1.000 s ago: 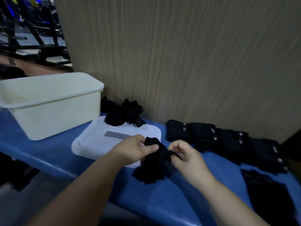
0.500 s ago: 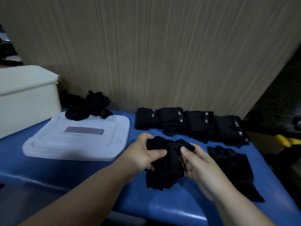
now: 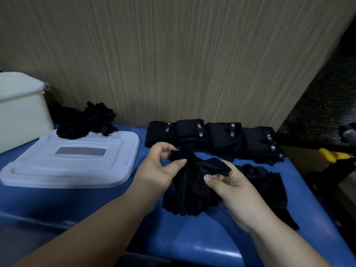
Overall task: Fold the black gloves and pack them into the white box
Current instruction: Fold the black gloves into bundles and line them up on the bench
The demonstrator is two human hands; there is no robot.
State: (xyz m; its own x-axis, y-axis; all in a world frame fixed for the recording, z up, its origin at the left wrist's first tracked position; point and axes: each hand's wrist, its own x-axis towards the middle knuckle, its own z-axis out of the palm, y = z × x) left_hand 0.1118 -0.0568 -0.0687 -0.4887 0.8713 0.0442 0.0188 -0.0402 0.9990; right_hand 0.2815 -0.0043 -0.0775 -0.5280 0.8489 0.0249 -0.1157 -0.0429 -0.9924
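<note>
Loose gloves point(image 3: 84, 120) on white lid point(image 3: 38, 170)

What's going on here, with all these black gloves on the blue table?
A person is folding a black glove over the blue table. The left hand pinches its upper edge and the right hand grips its other side. Folded gloves sit in a row by the wall. An unfolded heap lies partly on the white lid. The white box stands at the far left, its inside out of view.
</note>
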